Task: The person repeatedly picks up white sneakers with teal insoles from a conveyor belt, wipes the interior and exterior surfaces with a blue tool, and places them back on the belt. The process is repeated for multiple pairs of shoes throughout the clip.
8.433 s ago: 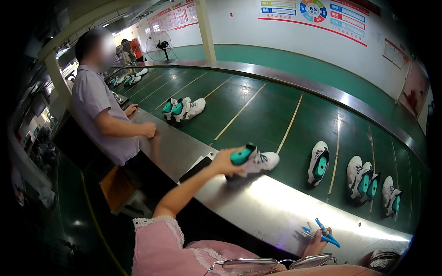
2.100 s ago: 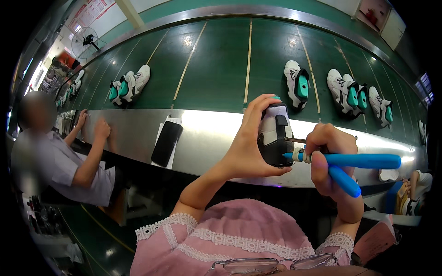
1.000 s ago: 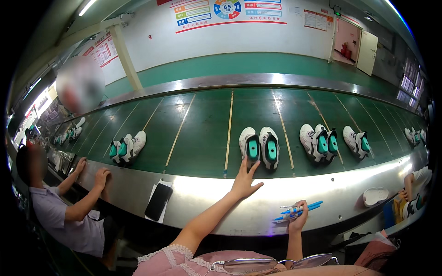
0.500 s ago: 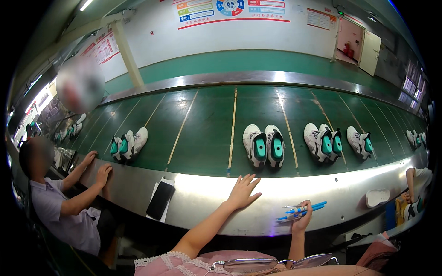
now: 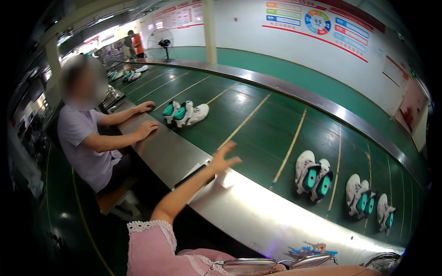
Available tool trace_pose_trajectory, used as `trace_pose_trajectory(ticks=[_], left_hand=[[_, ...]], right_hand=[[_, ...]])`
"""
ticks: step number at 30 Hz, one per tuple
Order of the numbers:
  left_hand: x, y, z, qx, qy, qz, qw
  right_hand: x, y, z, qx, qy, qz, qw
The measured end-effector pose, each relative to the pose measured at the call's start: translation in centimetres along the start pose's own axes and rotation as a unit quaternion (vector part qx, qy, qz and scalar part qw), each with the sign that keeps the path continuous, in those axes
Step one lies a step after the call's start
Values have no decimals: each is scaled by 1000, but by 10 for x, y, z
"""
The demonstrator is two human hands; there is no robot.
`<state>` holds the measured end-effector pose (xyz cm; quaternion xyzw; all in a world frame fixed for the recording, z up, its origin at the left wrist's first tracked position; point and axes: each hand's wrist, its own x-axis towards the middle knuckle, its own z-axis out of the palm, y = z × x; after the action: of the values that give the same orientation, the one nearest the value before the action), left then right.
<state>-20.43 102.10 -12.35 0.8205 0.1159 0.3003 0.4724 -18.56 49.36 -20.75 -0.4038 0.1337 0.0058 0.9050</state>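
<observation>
My left hand (image 5: 224,158) is lifted over the near edge of the green conveyor belt (image 5: 258,131), fingers spread and holding nothing. Under that forearm lies a dark phone (image 5: 188,177) on white paper, partly covered. Low at the right, my right hand (image 5: 319,248) is closed around several slim blue pen-like sticks (image 5: 301,251) above the metal ledge; glasses hide its lower part. Beyond it on the belt stand a pair of white-and-black sneakers (image 5: 314,177) with teal inserts, another pair (image 5: 360,197) and a single sneaker (image 5: 386,212). Further left sits a sneaker group (image 5: 184,113).
A seated co-worker (image 5: 87,133) rests both hands on the metal ledge (image 5: 258,207) at the left. More shoes (image 5: 129,74) stand far up the belt. A metal rail (image 5: 276,85) borders its far side, with a standing fan (image 5: 161,42) behind.
The view has swung left, so the shoes appear further right. My left hand has risen off the ledge and reached left toward the belt. My right hand still grips the blue sticks.
</observation>
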Motion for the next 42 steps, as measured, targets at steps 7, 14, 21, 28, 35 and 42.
trace_pose_trajectory(ticks=[7,14,21,28,35,42], left_hand=[[63,-155,-175,265,367,-129,882],[105,-136,-160,216,325,-280,877],[117,-172,-118,181,355,-202,895],[80,-93,-109,197,103,-102,970],[-67,86,-44,-20,-177,-176,968],[-174,146,45,56,-110,-48,991]], right_hand=[[-17,-6,61,-37,45,-47,997],[-20,-6,72,-69,54,-70,994],[-23,-7,75,-66,38,-82,994],[-28,-11,56,-32,8,-106,994],[-30,-15,60,0,-31,-139,990],[-30,-16,55,24,-74,-131,988]])
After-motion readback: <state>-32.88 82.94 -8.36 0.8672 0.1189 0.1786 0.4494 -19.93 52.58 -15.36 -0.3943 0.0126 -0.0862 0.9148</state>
